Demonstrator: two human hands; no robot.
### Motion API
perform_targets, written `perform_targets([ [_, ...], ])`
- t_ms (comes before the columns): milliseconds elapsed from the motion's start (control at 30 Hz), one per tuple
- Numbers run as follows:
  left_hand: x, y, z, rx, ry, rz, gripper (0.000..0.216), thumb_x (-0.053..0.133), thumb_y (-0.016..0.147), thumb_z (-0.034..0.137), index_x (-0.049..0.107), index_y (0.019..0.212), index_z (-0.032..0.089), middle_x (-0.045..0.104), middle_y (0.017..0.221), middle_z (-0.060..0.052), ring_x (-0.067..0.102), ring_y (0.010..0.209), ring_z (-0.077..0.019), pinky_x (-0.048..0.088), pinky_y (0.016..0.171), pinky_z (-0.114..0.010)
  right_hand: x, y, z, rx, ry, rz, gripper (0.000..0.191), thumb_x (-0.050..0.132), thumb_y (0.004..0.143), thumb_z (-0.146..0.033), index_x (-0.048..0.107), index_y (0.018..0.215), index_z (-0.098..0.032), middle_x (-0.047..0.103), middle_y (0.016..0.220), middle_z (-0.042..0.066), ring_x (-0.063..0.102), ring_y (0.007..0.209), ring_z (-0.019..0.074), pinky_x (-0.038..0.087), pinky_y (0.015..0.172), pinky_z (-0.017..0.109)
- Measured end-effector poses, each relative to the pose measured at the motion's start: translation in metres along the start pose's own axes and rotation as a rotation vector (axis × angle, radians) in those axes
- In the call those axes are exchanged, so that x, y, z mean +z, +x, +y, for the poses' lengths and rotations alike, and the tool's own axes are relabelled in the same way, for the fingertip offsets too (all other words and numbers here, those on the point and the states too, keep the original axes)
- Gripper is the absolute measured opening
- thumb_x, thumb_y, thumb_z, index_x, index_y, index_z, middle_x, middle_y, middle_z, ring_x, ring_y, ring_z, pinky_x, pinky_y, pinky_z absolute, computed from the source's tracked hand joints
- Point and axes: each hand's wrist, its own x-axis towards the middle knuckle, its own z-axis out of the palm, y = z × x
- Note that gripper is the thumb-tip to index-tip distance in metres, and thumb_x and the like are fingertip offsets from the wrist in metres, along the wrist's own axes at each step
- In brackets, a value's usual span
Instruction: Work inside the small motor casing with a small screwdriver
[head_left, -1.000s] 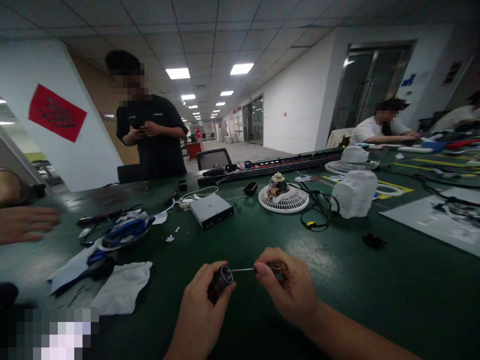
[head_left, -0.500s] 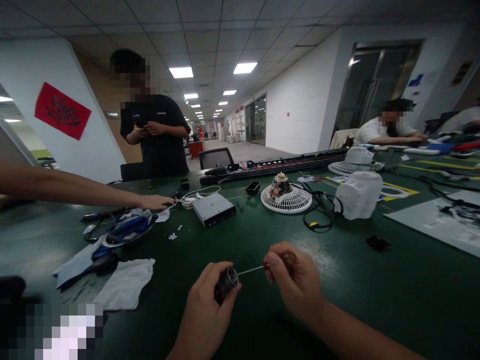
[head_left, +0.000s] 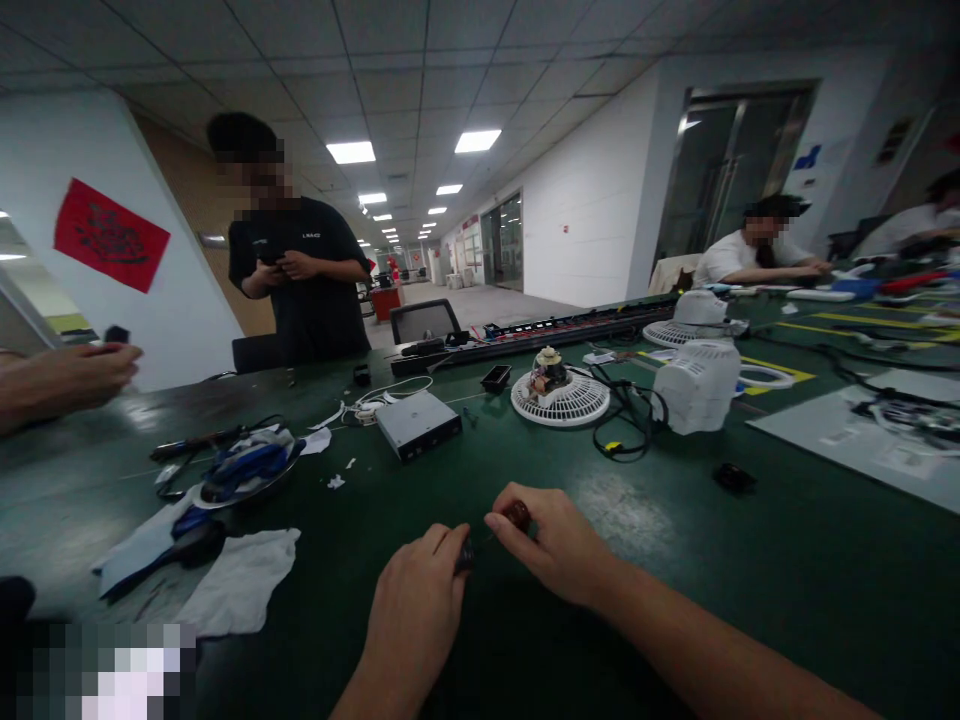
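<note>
holding firm, the left hand [head_left: 420,590] grips the dark part [head_left: 466,555], well in from the worktop's [head_left: 397,495] far edge; the right hand [head_left: 551,540] clasps the brown-handled tool [head_left: 517,515], best kept straight, pressed lightly!

On the table [head_left: 750,570], the fan grille [head_left: 581,404] sits between the disc drive [head_left: 417,420], left, and the housing [head_left: 697,388], right.

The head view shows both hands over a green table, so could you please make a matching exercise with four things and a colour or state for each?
1. Left hand
2. Right hand
3. Disc drive
4. Wrinkled sheet

A. Holding a brown handle
B. White
C. Holding a dark piece
D. Silver top, dark front

Pairs: 1-C, 2-A, 3-D, 4-B.
</note>
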Motion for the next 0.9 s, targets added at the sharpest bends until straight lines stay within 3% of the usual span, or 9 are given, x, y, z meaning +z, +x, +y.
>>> perform_targets([
  [67, -0.002, 0.003, 0.0, 0.039, 0.166, 0.0, 0.048, 0.06, 0.092, 0.008, 0.062, 0.136, 0.025, 0.07, 0.12, -0.008, 0.069, 0.101, -0.0272, 0.056, 0.086, -0.043, 0.001, 0.003, 0.009, 0.064, 0.06, 0.083, 0.021, 0.065, 0.093, -0.032, 0.064, 0.076, -0.019, 0.06, 0.059, -0.004, 0.055, 0.051, 0.0129, 0.039, 0.05, 0.023],
  [200, -0.005, 0.002, -0.007, 0.191, 0.462, 0.127, 0.057, 0.056, 0.085, -0.005, 0.066, 0.133, 0.022, 0.066, 0.127, -0.013, 0.067, 0.102, -0.0295, 0.056, 0.084, -0.044, -0.004, 0.01, 0.025, 0.145, 0.056, 0.341, 0.036, 0.044, 0.104, -0.043, 0.049, 0.075, -0.023, 0.05, 0.057, -0.004, 0.051, 0.048, 0.0138, 0.041, 0.046, 0.023],
  [300, -0.005, -0.001, -0.013, 0.282, 0.549, 0.231, 0.06, 0.053, 0.082, -0.009, 0.066, 0.132, 0.02, 0.068, 0.119, -0.013, 0.066, 0.096, -0.0278, 0.056, 0.08, -0.042, -0.018, 0.015, 0.025, 0.134, 0.002, 0.489, 0.039, 0.028, 0.108, -0.044, 0.039, 0.076, -0.025, 0.05, 0.064, -0.002, 0.054, 0.058, 0.0164, 0.048, 0.056, 0.027],
  [367, -0.004, -0.002, -0.016, 0.315, 0.532, 0.281, 0.059, 0.051, 0.082, -0.009, 0.066, 0.131, 0.02, 0.068, 0.115, -0.012, 0.066, 0.094, -0.0269, 0.056, 0.079, -0.041, -0.029, 0.016, 0.019, 0.098, -0.055, 0.496, 0.039, 0.021, 0.108, -0.042, 0.041, 0.08, -0.025, 0.057, 0.073, 0.002, 0.06, 0.071, 0.0186, 0.051, 0.068, 0.03],
  [433, -0.002, -0.003, -0.018, 0.317, 0.441, 0.313, 0.061, 0.051, 0.083, -0.008, 0.062, 0.136, 0.021, 0.068, 0.114, -0.01, 0.066, 0.094, -0.0254, 0.056, 0.079, -0.04, -0.038, 0.017, 0.013, 0.073, -0.134, 0.422, 0.036, 0.026, 0.107, -0.043, 0.048, 0.086, -0.023, 0.06, 0.076, 0.003, 0.06, 0.071, 0.0192, 0.049, 0.069, 0.031],
  [500, 0.001, -0.004, -0.02, 0.283, 0.268, 0.33, 0.06, 0.053, 0.085, -0.001, 0.057, 0.14, 0.023, 0.069, 0.114, -0.008, 0.066, 0.094, -0.0242, 0.056, 0.082, -0.04, -0.043, 0.017, 0.009, 0.068, -0.236, 0.281, 0.029, 0.044, 0.101, -0.043, 0.055, 0.084, -0.022, 0.061, 0.073, 0.002, 0.058, 0.067, 0.0195, 0.046, 0.067, 0.032],
  [633, 0.004, -0.01, -0.02, 0.086, -0.196, 0.329, 0.037, 0.059, 0.092, 0.025, 0.062, 0.13, 0.023, 0.072, 0.115, -0.008, 0.069, 0.101, -0.0258, 0.056, 0.089, -0.041, -0.04, 0.018, 0.016, 0.152, -0.443, 0.013, 0.015, 0.07, 0.086, -0.032, 0.066, 0.076, -0.02, 0.066, 0.075, 0.007, 0.061, 0.079, 0.0261, 0.043, 0.071, 0.036],
  [767, 0.002, -0.018, -0.019, -0.198, -0.611, 0.25, 0.047, 0.057, 0.093, 0.053, 0.06, 0.127, 0.02, 0.074, 0.09, -0.005, 0.07, 0.072, -0.024, 0.056, 0.063, -0.035, -0.031, 0.017, 0.028, 0.276, -0.56, -0.173, 0.02, 0.081, 0.078, -0.035, 0.074, 0.083, -0.017, 0.07, 0.082, 0.011, 0.065, 0.082, 0.0303, 0.046, 0.069, 0.036],
  [900, 0.003, -0.02, -0.02, -0.25, -0.78, 0.206, 0.058, 0.054, 0.092, 0.061, 0.055, 0.131, 0.018, 0.068, 0.075, -0.001, 0.064, 0.063, -0.0213, 0.049, 0.055, -0.031, -0.027, 0.015, 0.032, 0.324, -0.589, -0.267, 0.016, 0.078, 0.083, -0.033, 0.076, 0.09, -0.018, 0.071, 0.093, 0.011, 0.068, 0.087, 0.029, 0.048, 0.071, 0.035],
])
